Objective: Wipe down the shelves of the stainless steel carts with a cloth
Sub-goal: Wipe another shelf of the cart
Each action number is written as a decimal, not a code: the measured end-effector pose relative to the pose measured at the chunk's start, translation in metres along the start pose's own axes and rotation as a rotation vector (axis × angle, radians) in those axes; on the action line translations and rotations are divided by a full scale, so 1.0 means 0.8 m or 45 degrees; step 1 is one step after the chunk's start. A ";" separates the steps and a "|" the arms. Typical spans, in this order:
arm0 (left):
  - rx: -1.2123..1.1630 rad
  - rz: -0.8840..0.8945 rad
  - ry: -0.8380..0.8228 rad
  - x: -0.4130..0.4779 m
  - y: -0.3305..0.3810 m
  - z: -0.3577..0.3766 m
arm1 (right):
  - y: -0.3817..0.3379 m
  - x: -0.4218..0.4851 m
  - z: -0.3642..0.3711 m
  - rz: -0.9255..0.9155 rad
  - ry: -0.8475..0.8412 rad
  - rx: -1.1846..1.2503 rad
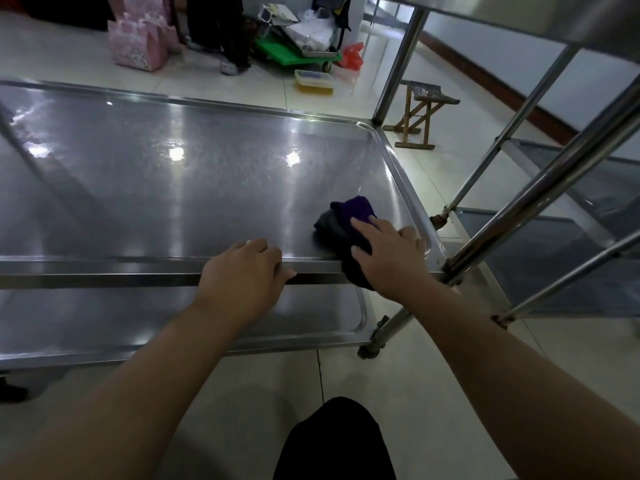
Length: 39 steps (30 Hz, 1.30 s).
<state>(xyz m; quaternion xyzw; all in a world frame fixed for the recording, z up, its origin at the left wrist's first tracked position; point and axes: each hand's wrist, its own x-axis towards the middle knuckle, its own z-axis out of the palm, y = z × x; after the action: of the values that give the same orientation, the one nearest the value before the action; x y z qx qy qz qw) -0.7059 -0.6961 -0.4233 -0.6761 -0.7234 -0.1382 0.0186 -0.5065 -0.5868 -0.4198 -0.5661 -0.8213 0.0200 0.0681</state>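
at the near right corner of the cart's [391, 98] middle shelf [173, 202], a dark purple cloth [349, 216] lies bunched on the steel, its near end spilling over the near edge. the right hand [388, 258] lies on top of it, fingers fairly straight and spread, pressing it flat rather than gripping it. the left hand [242, 271] sits apart from it along the same near edge, fingers hooked over the rim and thumb tucked below, clamped on the shelf as if to steady the cart. the lower shelf [104, 317] shows beneath, and a second cart [554, 271] stands just beside, past the slanting post [540, 185].

most of the shelf stretches away to the far left, so the wiping looks far from finished. the main risk is the cloth: with only a flat palm on it and part of it hanging off the edge, a sideways stroke could let it bunch, skid out or drop to the floor [398, 393]. a hard push could also roll the cart if the left hand slackens. the raised rim and rounded corner may get skipped, and a wide sweep near the corner could knock knuckles on the post.
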 end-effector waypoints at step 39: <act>-0.035 0.227 0.136 -0.172 -0.225 -0.022 | -0.182 -0.095 0.019 -0.280 0.209 0.450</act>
<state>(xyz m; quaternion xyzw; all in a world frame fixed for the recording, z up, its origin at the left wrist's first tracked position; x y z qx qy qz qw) -0.8737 -0.8425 -0.4674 -0.7298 -0.6563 -0.1818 0.0600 -0.6167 -0.7093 -0.4257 -0.4523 -0.8534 0.1099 0.2345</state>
